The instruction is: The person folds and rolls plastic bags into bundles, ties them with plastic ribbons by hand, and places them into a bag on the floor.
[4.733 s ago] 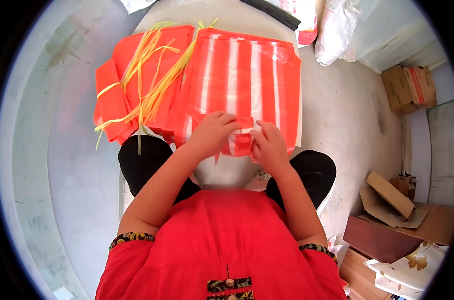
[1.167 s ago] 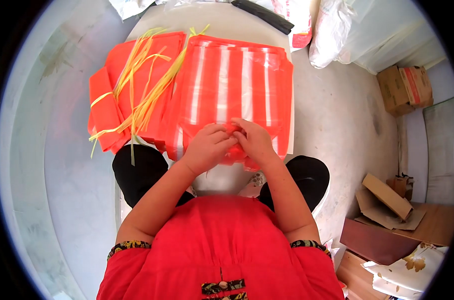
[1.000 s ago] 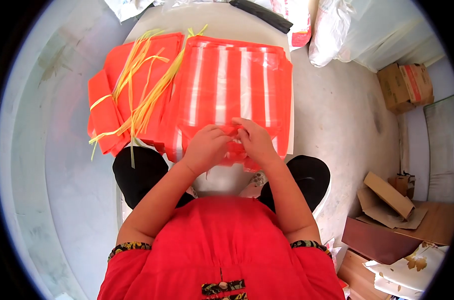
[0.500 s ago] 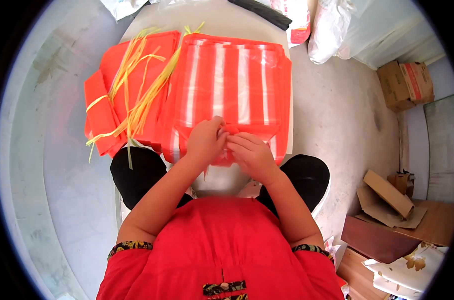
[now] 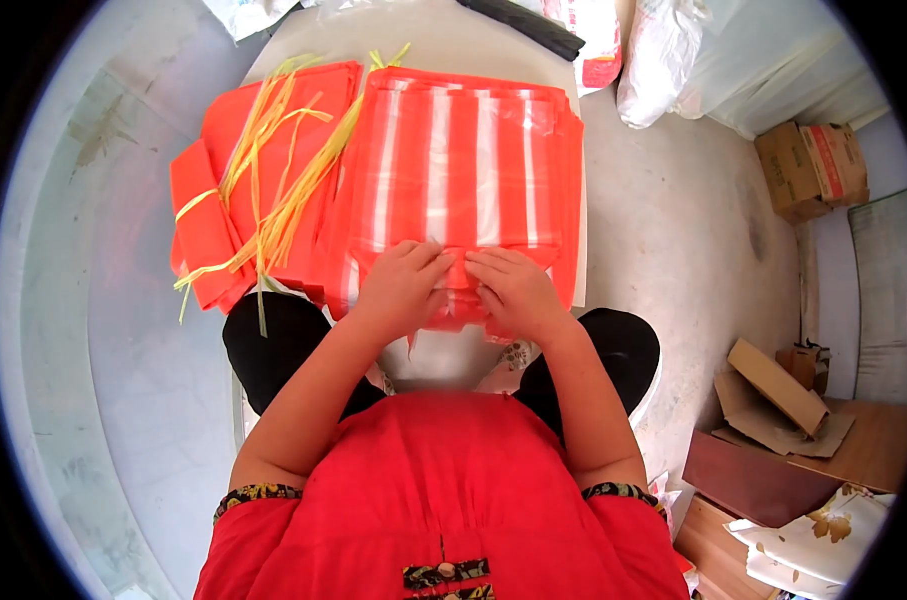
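A stack of red-and-clear striped plastic bags (image 5: 458, 170) lies flat in front of me. The near edge of the top bag is folded over into a strip. On the left part of this fold is my left hand (image 5: 403, 285), its fingers bent over the plastic and its thumb lower down. My right hand (image 5: 513, 290) grips the fold from the other side, fingertips on top and thumb nearer my body. A small gap of red plastic shows between the two hands. What lies under the palms is hidden.
Left of the stack lie more folded red bags (image 5: 313, 215), with a tied red bundle (image 5: 195, 190) and loose yellow ribbon strands (image 5: 288, 225) on top. A black roll (image 5: 523, 28) rests at the table's far edge. Cardboard boxes (image 5: 811, 170) stand on the right.
My hands have moved apart from a close pinch at the middle of the fold. Their fingers now lie over the folded strip on both sides. The bags and ribbon have stayed put.
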{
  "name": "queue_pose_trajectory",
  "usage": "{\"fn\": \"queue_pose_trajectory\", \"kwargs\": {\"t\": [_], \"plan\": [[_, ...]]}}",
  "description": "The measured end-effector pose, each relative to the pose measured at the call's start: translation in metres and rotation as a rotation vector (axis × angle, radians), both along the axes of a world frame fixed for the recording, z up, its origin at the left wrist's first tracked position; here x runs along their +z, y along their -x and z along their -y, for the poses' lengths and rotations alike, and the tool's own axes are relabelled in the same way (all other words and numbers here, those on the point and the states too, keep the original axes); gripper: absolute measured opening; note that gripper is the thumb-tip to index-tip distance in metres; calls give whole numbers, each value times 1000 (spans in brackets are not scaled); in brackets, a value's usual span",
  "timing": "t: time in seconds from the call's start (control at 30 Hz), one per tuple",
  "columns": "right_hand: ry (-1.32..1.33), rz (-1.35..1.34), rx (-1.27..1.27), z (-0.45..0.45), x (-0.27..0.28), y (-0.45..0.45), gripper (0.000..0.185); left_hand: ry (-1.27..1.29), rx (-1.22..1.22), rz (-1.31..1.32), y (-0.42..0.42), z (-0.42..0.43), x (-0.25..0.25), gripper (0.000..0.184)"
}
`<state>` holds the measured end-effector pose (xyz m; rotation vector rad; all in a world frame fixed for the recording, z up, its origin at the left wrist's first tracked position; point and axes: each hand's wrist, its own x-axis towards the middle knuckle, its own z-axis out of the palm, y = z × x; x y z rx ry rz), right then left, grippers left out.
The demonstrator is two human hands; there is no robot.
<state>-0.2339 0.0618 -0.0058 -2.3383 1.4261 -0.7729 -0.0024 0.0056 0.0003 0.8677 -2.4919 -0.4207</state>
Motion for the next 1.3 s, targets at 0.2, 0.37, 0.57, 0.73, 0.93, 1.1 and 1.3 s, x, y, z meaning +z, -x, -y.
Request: {"fn": "queue_pose_trajectory", "kwargs": {"t": [0.2, 0.37, 0.57, 0.73, 0.93, 1.1, 1.3], "plan": [[32, -22, -11, 2, 9, -2, 41, 9, 6, 41, -3, 9, -1, 38], [127, -103, -110, 4, -4, -2, 41, 78, -12, -43, -6, 16, -6, 40], [55, -141, -127, 5, 3, -5, 33, 180, 5, 23, -23, 18, 1, 32], [-483, -192, -104, -6, 57, -5, 24, -293, 82, 138, -48, 9, 26, 25], [-680, 9, -101, 37, 54, 19, 25, -604, 344, -103, -72, 21, 21, 30], [-764, 40, -113, 76, 10, 37, 32, -549, 444, -172, -73, 28, 9, 29], [-605, 120, -338, 68, 13, 28, 30, -491, 510, -197, -65, 27, -6, 24]]}}
